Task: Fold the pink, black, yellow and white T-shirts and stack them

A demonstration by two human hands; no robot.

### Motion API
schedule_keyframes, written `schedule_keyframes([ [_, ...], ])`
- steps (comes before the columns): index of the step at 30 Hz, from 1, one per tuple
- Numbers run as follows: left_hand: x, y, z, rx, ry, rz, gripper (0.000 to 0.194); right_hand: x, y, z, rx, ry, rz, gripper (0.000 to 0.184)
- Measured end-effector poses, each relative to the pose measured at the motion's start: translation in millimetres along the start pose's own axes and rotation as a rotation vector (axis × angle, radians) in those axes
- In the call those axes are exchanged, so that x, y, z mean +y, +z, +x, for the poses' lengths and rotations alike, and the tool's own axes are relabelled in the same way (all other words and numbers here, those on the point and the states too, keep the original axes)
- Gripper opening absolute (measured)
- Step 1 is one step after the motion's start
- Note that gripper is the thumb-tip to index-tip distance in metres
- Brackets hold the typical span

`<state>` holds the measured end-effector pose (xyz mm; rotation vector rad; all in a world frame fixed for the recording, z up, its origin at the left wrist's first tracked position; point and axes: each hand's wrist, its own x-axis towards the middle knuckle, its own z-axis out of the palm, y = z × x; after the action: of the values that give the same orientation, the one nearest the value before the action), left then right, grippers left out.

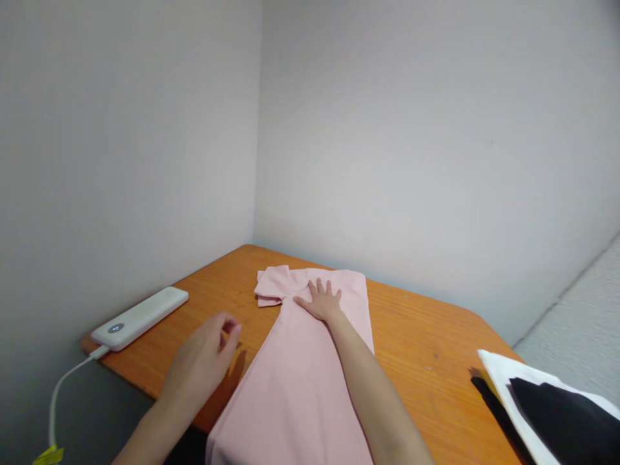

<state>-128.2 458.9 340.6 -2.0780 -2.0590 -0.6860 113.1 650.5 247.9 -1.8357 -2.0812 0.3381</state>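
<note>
A pink short-sleeved garment [310, 368] lies lengthwise on the wooden table [426, 349], its lower part reaching past the near edge. One sleeve [272, 284] points left at the far end; the right side looks folded in along a straight edge. Flat on the upper part, close to the neckline, rests my right hand [320, 301], its fingers spread. My left hand [208, 349] hovers over the table's left side, apart from the fabric. Its fingers are curled in towards the thumb, with nothing visible in them.
A white power bank [140, 316] with a cable [61, 381] plugged in lies along the left edge. At the right front is a pile of black and white cloth [557, 407]. Walls [411, 161] border the table at the left and back.
</note>
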Motion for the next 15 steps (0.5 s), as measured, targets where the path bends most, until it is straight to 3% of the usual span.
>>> schedule_keyframes([
  [3,19,17.9,68,-0.103,-0.061,0.176,0.044,2,-3,-2,0.013,-0.008,0.013,0.1],
  [6,25,41.6,118,-0.157,-0.11,0.245,0.054,2,-5,-4,0.03,-0.019,0.034,0.102],
  [12,13,64.0,153,-0.358,-0.109,0.288,0.029,4,-3,-3,0.041,-0.029,0.066,0.099],
  [15,8,65.8,164,-0.37,-0.122,0.294,0.032,5,-2,-2,0.039,-0.034,0.083,0.102],
])
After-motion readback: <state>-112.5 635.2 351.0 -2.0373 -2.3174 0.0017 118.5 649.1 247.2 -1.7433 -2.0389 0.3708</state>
